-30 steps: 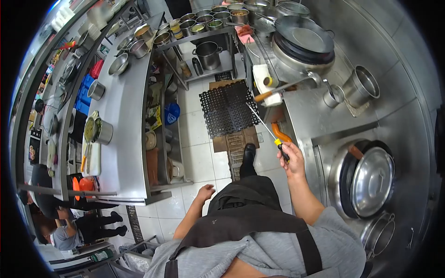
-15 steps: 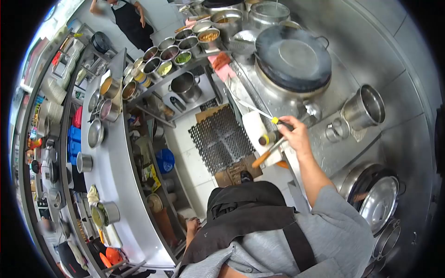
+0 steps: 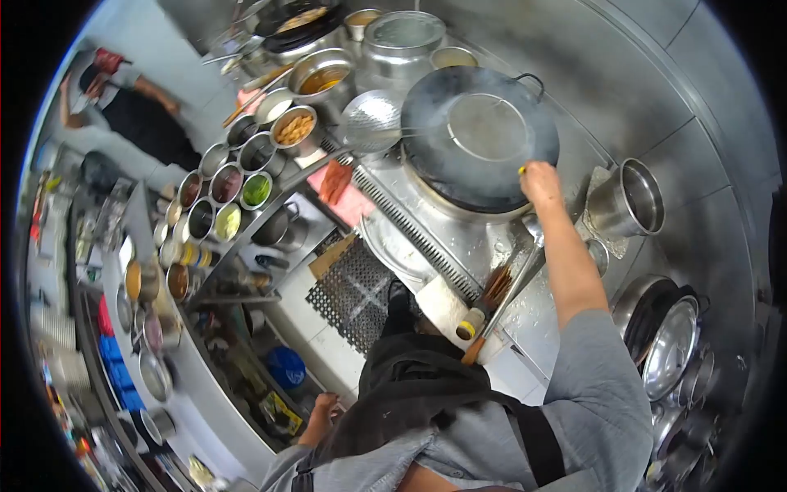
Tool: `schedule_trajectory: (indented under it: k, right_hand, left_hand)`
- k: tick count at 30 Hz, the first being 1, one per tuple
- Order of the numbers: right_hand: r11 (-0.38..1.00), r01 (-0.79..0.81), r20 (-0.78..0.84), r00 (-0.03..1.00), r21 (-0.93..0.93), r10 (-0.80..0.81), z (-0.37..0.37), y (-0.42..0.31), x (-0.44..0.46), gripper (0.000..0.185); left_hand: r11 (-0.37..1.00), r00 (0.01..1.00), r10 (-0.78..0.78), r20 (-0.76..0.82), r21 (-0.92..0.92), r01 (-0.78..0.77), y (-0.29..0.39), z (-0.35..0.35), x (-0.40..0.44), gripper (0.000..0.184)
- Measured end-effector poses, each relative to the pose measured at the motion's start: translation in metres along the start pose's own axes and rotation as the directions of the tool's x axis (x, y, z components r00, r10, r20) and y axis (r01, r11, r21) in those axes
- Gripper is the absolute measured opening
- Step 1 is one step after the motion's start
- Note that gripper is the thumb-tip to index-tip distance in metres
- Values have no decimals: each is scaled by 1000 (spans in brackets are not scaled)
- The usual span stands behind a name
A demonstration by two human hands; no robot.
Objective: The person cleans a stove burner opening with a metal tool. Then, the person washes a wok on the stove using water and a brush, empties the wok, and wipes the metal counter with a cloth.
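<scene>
My right hand (image 3: 541, 184) is closed on the handle of a round skimmer, a yellow bit of the handle showing beside the fingers. The skimmer's thin-rimmed head (image 3: 489, 127) is over the inside of a large dark wok (image 3: 426, 152), and faint steam hangs there. The wok sits on a steel burner stand. Low on the left, beside my apron, hangs my left hand (image 3: 322, 416), its fingers curled and nothing visible in them. Below my right forearm, a wooden-handled ladle (image 3: 512, 295) lies next to a bamboo brush (image 3: 497, 285).
A perforated strainer (image 3: 373, 120) lies left of the wok. Steel pots of ingredients (image 3: 225, 182) crowd the rack beyond it. A tall steel pot (image 3: 631, 197) stands right. A black mat (image 3: 348, 287) covers part of the floor. Another person (image 3: 139, 115) stands at the far left.
My right hand has moved up and forward, bringing the skimmer from beside the counter edge to over the wok. My view has turned and moved closer to the stove.
</scene>
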State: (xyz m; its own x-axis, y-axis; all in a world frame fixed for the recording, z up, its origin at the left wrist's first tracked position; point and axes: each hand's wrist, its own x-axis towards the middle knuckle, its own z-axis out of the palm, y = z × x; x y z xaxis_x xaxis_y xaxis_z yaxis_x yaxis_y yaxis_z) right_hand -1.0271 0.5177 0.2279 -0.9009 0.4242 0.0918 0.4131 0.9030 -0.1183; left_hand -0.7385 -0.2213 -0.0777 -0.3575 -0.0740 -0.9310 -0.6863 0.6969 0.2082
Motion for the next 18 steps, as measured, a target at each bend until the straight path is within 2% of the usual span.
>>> schedule_trajectory:
  k: [1, 2, 3, 4, 5, 6, 7, 8, 9, 10, 11, 12, 13, 14, 15, 16, 18]
  right_hand:
    - [993, 108, 7, 994, 57, -108, -1, -5, -4, 17]
    - [978, 146, 18, 988, 151, -151, -13, -15, -9, 16]
    - [983, 123, -12, 992, 137, -122, -14, -14, -8, 16]
    - [987, 99, -47, 994, 125, -94, -15, -13, -7, 15]
    - [991, 77, -31, 997, 107, -74, -17, -12, -8, 15]
    - [993, 78, -17, 997, 93, -77, -19, -9, -12, 16]
    - [993, 83, -9, 997, 82, -83, -24, -9, -15, 16]
    - [995, 66, -4, 998, 69, -66, -37, -13, -21, 16]
    - [988, 19, -57, 998, 153, -11, -54, -20, -32, 17]
    - [971, -21, -110, 993, 238, 49, -64, -23, -44, 18]
    - [946, -59, -147, 983, 319, 111, -66, -16, -56, 21]
    - [949, -76, -155, 980, 307, 129, -69, -14, -70, 21]
    - [876, -222, -89, 954, 428, 285, -74, -12, -86, 22]
    - [769, -354, -6, 907, 532, 422, -78, -10, -100, 24]
    - [723, -336, -9, 904, 603, 427, -79, -10, -113, 25]
    - [730, -338, -18, 902, 595, 432, -77, -7, -122, 25]
    - [609, -389, 61, 871, 691, 488, -74, -5, -133, 25]
  left_hand:
    - [953, 960, -280, 20, -114, 280, 11, -15, 19, 23]
    - [954, 959, -281, 48, -92, 284, 26, -31, 41, 23]
    - [971, 990, -132, -42, 193, 138, 42, -52, 64, 23]
    - [883, 995, 51, -83, 469, -6, 66, -76, 92, 24]
    - [696, 967, 244, -65, 706, -128, 93, -97, 120, 27]
    - [356, 902, 428, 53, 908, -222, 129, -111, 152, 28]
    - [433, 912, 408, 45, 869, -237, 196, -127, 111, 27]
    - [726, 925, 377, -54, 637, -259, 223, -131, 141, 25]
    - [691, 890, 449, -80, 662, -289, 270, -132, 139, 22]
    - [376, 850, 507, 139, 852, -364, 329, -134, 116, 22]
    - [428, 716, 696, 50, 772, -470, 328, -128, 175, 30]
    - [538, 733, 680, -30, 700, -470, 355, -119, 173, 37]
    - [639, 751, 651, -107, 611, -468, 393, -103, 160, 47]
    - [684, 735, 668, -120, 487, -542, 422, -86, 136, 54]
    - [715, 722, 678, -137, 351, -604, 442, -73, 118, 63]
    - [735, 736, 677, -27, 77, -674, 457, -56, 124, 64]
    - [855, 880, 473, 40, -261, -448, 468, -25, 112, 61]
